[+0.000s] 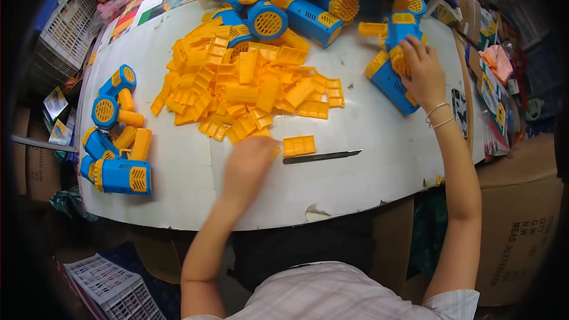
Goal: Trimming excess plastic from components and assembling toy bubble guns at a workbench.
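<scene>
My right hand [425, 76] is closed around the orange end of a blue-and-orange toy bubble gun [403, 28] at the right of the table. Another blue toy gun [393, 86] lies just beneath that hand. My left hand [252, 157], blurred by motion, is at the near edge of a heap of orange plastic battery covers [237, 86]. A bit of orange shows at its fingers, seemingly a cover; the fingers themselves are mostly hidden. Beside it lie a single orange cover [299, 144] and a thin dark scalpel-like knife [323, 156].
More toy guns [320, 21] are piled at the back between pale panels. Several others [123, 175] lie at the left edge. A phone [459, 105] rests by the right edge. White plastic baskets [70, 21] and cardboard boxes [521, 219] stand around the white table [195, 201].
</scene>
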